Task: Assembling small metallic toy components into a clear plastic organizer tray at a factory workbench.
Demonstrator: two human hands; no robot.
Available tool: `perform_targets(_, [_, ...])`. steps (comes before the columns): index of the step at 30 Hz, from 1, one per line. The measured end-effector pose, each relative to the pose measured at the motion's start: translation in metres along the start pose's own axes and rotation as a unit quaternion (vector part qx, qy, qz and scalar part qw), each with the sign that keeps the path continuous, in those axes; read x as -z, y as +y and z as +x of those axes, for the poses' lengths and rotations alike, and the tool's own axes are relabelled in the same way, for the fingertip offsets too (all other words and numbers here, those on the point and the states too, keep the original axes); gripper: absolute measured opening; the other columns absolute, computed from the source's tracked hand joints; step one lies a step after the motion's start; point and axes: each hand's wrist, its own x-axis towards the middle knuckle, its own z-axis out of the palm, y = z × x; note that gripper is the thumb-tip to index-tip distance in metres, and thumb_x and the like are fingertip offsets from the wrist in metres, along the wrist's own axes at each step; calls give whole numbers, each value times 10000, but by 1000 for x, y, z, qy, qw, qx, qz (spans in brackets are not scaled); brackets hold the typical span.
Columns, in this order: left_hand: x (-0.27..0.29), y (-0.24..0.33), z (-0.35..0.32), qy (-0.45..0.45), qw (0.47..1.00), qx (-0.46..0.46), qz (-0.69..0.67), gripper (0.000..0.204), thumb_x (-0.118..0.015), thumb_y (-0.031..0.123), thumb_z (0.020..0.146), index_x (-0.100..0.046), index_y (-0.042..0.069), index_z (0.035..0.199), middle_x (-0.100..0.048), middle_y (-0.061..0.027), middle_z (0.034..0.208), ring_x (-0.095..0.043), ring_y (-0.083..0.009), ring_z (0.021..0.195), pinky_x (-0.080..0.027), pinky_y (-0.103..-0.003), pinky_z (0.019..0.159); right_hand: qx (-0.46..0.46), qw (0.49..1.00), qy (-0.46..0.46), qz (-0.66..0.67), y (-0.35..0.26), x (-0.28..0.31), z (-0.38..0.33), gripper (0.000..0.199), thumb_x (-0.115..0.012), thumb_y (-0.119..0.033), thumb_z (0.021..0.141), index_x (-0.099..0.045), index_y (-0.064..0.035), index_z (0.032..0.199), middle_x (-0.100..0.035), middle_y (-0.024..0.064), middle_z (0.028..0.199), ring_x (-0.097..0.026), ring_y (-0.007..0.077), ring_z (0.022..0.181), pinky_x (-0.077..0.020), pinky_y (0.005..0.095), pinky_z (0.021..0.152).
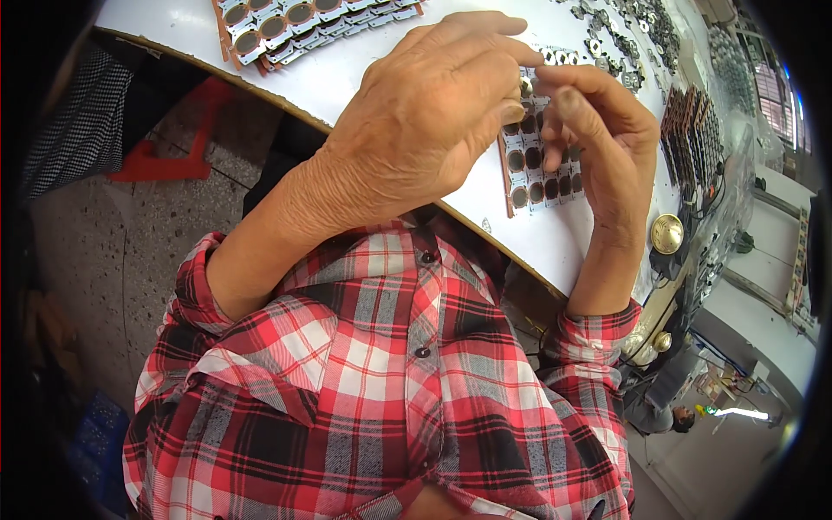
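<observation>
My left hand (433, 121) reaches over the white table, its thumb and fingers drawn together around something small that I cannot make out. Close to its fingertips is my right hand (607, 130), with the index finger and thumb bent toward each other and the other fingers curled. Whatever those fingers hold is too small or hidden to name. Under my hands lies a flat metal panel (518, 198) with rows of dark round discs, partly covered by the right hand.
Stacked panels with similar discs (273, 28) lie at the far left of the table (321, 82). Loose small metal parts (633, 43) are scattered at the far right. Stacked copper-edged panels (691, 139) stand at the right, near a round gold-coloured object (667, 234).
</observation>
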Motion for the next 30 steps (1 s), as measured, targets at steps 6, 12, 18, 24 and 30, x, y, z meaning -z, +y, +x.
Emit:
perform_targets(6, [8,7,15,-27,999,37,4,74,-680,5,918,-622,-35,942,-632,-293,1275,-553,-485,1293,-474,-531,1046,172,961,-15,-215,4,-11,-3,311,-753,29,880,-698,37,1186,-724,63,989,-662,85,840,-506,205,632])
perform_targets(12, [-6,2,5,2,998,53,-23,356,-771,165,858,-641,-51,1110,-608,-284,1320,-544,-454,1300,-448,-522,1062,86,990,35,-102,2,-8,-1,205,-635,-62,1000,-727,-33,1181,-636,-18,834,-573,27,731,-464,177,581])
perform_targets(18, [28,56,51,-233,915,329,20,678,-898,269,632,-658,12,1213,-627,-178,1345,-537,-362,1327,-412,-482,1100,50,981,132,-131,3,-2,0,157,-670,-114,994,-700,-9,1107,-639,-7,810,-554,31,610,-378,167,474])
perform_targets(24, [29,60,53,-278,886,369,32,680,-918,264,603,-676,39,1197,-632,-150,1336,-548,-343,1317,-421,-481,1090,73,974,118,-179,16,0,6,114,-733,-54,949,-698,-14,1050,-680,-30,824,-530,4,604,-367,159,494])
perform_targets(30, [31,60,56,-299,884,357,27,625,-917,289,610,-707,93,1165,-626,-154,1347,-546,-359,1313,-403,-518,1103,108,960,121,-228,14,-3,6,51,-718,-17,933,-710,9,976,-695,-3,800,-606,42,659,-483,199,582])
